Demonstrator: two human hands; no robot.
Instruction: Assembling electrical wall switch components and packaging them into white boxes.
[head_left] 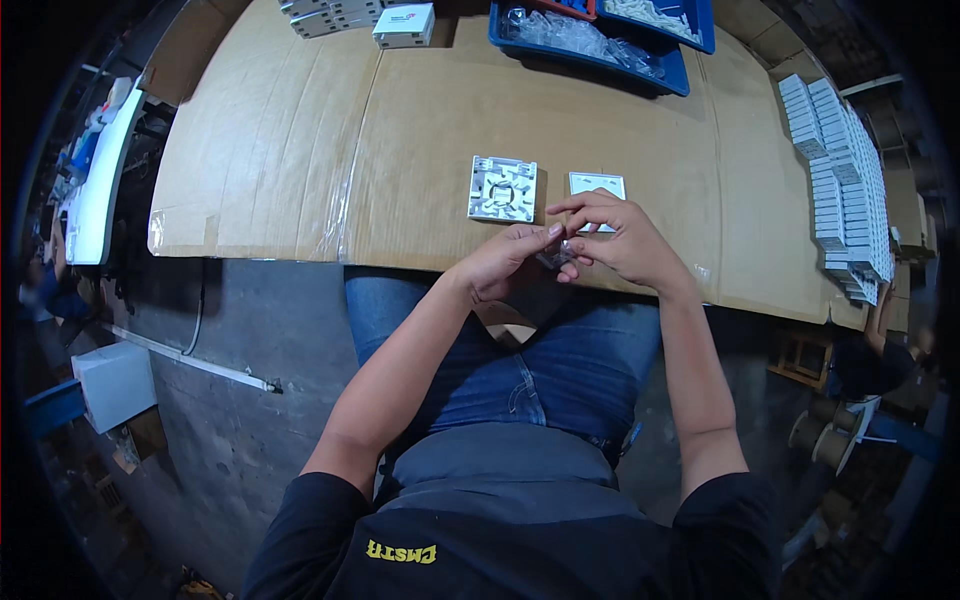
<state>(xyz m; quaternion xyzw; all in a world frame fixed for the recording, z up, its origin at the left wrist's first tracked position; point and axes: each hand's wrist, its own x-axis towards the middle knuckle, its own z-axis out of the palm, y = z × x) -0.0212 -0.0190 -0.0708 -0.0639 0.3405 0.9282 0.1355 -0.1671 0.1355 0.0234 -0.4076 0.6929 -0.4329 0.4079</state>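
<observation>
Head view: a broad, creased cardboard tabletop (pixel 270 130) bears a glossy blue plastic tray (pixel 682 80). At the near edge, the left hand (pixel 505 262) and right hand (pixel 632 238) pinch between them, beyond a square, moulded white housing (pixel 503 190) and a flat, smaller white panel (pixel 598 184), one small, clear plastic piece (pixel 553 258), shape partly hidden.

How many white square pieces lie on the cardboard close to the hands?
2: a ridged piece beyond the left hand, and a plainer piece partly hidden by the right hand.
</observation>
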